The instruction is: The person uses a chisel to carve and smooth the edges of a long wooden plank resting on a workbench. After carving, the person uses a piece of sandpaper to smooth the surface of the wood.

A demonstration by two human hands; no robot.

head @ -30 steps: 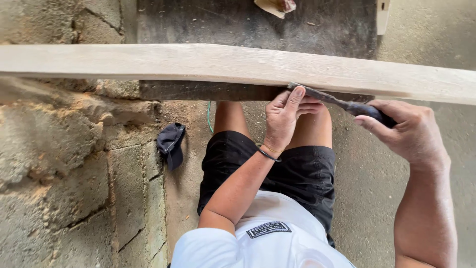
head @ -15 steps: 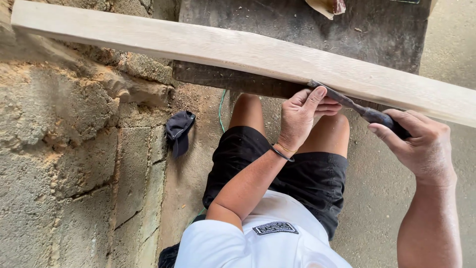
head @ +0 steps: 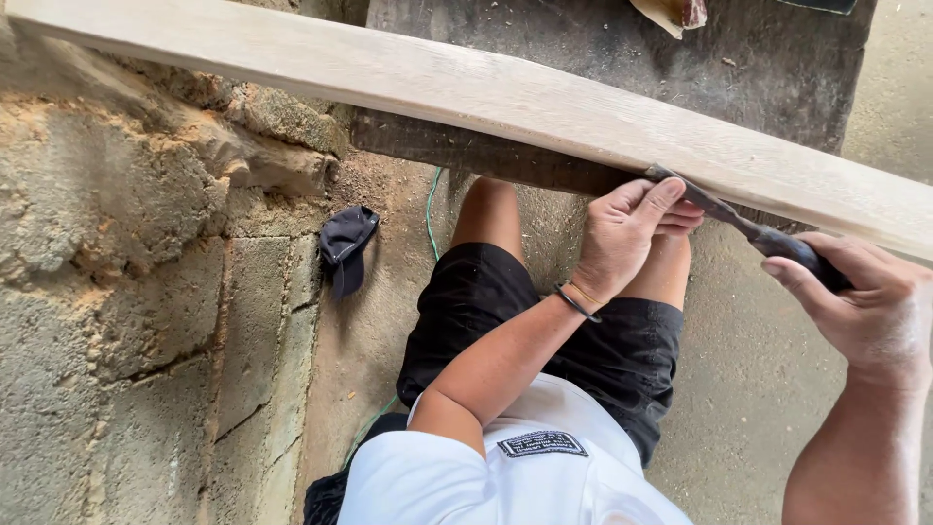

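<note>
Tilting further down toward the frame's right, the plank (head: 505, 97) lay above your hands, left hand (head: 627, 238) pinching the blade (head: 705, 204) against its lower edge, right hand (head: 860, 311) gripping the handle (head: 802, 255).

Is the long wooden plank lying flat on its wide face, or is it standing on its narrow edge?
Lying flat: the plank shows its wide pale face upward and rests on a dark beam. The tool touches its near edge.
</note>
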